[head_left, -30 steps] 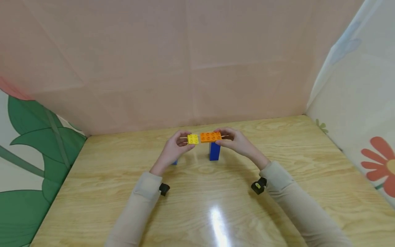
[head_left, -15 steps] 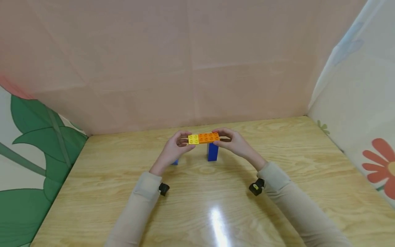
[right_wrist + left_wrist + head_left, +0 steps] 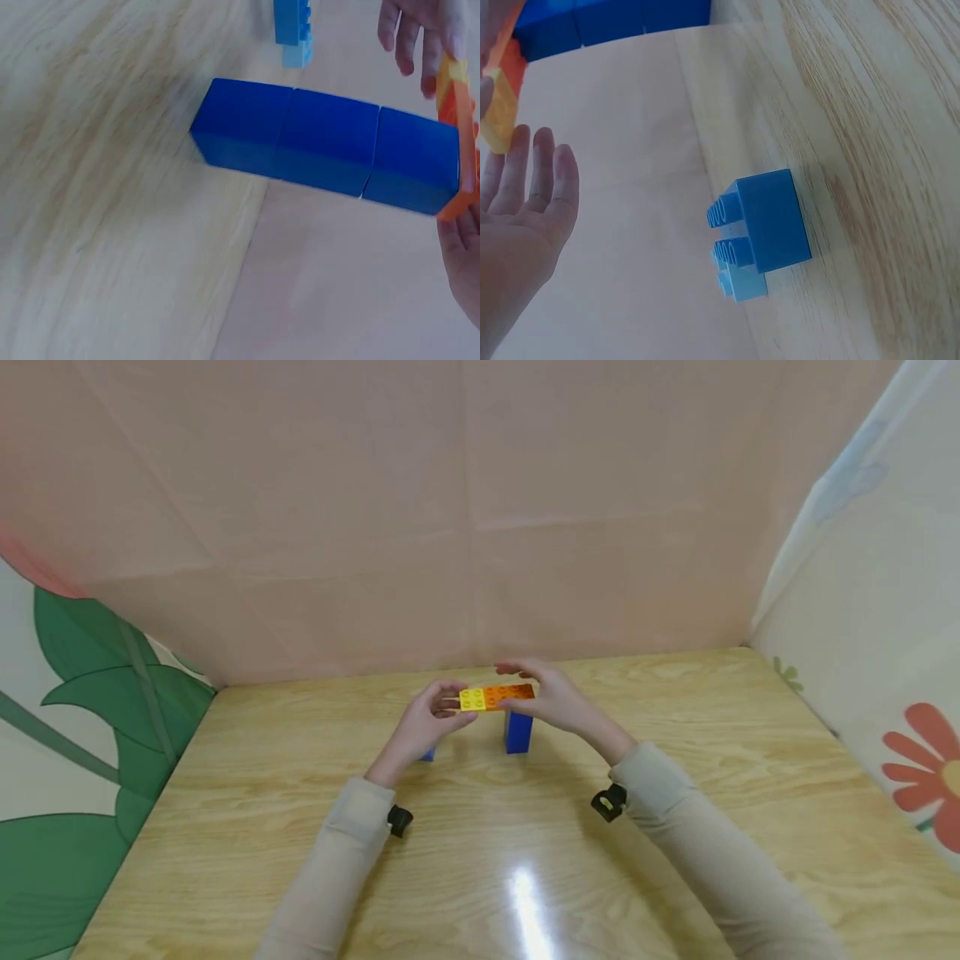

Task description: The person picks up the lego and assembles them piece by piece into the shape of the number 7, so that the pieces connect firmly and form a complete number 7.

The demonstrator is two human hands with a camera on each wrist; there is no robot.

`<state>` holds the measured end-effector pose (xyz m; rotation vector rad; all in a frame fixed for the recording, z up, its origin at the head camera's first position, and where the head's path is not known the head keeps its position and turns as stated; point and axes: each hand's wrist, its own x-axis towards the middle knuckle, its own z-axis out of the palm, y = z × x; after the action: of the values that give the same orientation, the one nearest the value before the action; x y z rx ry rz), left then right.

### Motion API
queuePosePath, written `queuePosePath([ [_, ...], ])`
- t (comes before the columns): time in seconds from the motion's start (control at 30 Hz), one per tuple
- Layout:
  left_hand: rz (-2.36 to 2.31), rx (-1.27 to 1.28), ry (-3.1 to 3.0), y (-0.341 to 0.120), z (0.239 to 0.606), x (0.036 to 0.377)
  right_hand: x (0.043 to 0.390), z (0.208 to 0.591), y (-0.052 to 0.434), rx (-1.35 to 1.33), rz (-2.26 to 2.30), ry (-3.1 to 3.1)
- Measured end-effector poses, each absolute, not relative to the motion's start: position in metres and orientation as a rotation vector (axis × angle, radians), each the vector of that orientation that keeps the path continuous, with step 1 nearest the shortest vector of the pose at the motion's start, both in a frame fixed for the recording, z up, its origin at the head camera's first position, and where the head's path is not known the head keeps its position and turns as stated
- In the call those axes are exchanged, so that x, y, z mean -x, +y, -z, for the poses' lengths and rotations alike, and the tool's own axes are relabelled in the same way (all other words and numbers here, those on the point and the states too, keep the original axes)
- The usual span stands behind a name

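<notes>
- left hand (image 3: pixel 427 720): raised above the bench (image 3: pixel 300 827), thumb and fingertips pinching the outer end of the yellow brick (image 3: pixel 472 698); in the left wrist view the other fingers stand fairly straight beside that brick (image 3: pixel 499 112).
- right hand (image 3: pixel 551 697): reaches over the orange plate (image 3: pixel 510 695), fingers laid across its top and far end; whether the thumb clamps the underside cannot be told, though the right wrist view shows fingers on both sides of the plate's edge (image 3: pixel 459 120).
- yellow brick and orange plate: end to end, touching, forming one flat strip at the height of the tower top.
- blue tower (image 3: pixel 519 732): a column of three blue blocks (image 3: pixel 330 150) standing upright on the bench; the orange plate sits on its top, near the plate's right end.
- small blue brick (image 3: pixel 427 754): on the bench under the left hand, well below the yellow brick; the left wrist view shows it as a blue block (image 3: pixel 769 221) stacked on a paler blue piece.
- progress, as a judgement — the plate appears seated on the tower and the yellow brick brought up to its free end; nothing visible ties the two together, and the yellow end has no support of its own — both hands are on the strip.
- surroundings: pink cloth backdrop (image 3: pixel 450 510), flower-print cloths at either side.
</notes>
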<state>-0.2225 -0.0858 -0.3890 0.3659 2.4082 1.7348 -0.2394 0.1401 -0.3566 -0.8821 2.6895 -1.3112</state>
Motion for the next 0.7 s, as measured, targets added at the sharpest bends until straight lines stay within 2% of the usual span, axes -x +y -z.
queuePosePath([
  [0.7, -1.684, -0.376, 2.445, -0.085, 0.387, 0.224, 0.244, 0.356, 0.122, 0.944, 1.119, 2.711],
])
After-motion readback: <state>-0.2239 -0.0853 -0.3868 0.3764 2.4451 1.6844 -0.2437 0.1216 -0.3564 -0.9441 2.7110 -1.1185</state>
